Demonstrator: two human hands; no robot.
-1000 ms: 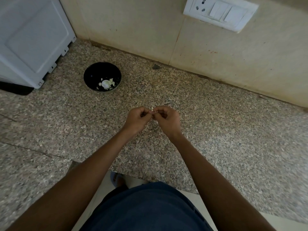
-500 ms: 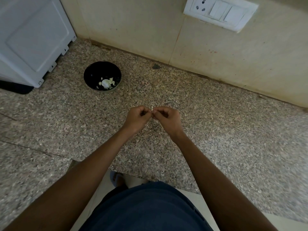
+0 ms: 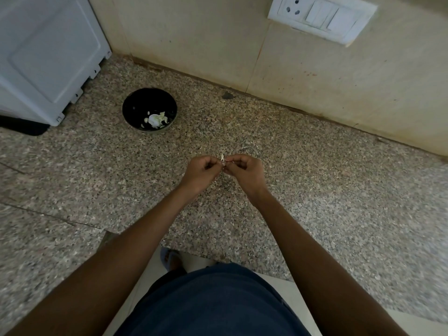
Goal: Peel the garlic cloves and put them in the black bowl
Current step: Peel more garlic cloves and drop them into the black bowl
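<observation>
My left hand and my right hand meet over the middle of the speckled granite counter. Both pinch one small garlic clove between their fingertips, and a pale flake of skin sticks up from it. Most of the clove is hidden by my fingers. The black bowl stands on the counter to the far left of my hands, about a forearm's length away. Inside it lie white garlic pieces near its front right wall.
A white appliance stands at the back left beside the bowl. The beige wall runs along the counter's back, with a white switch and socket plate at the upper right. The counter's front edge lies near my body.
My hands have stayed together at the same spot on the clove. A pale flake of skin now sticks up between my fingertips. The bowl has not moved.
</observation>
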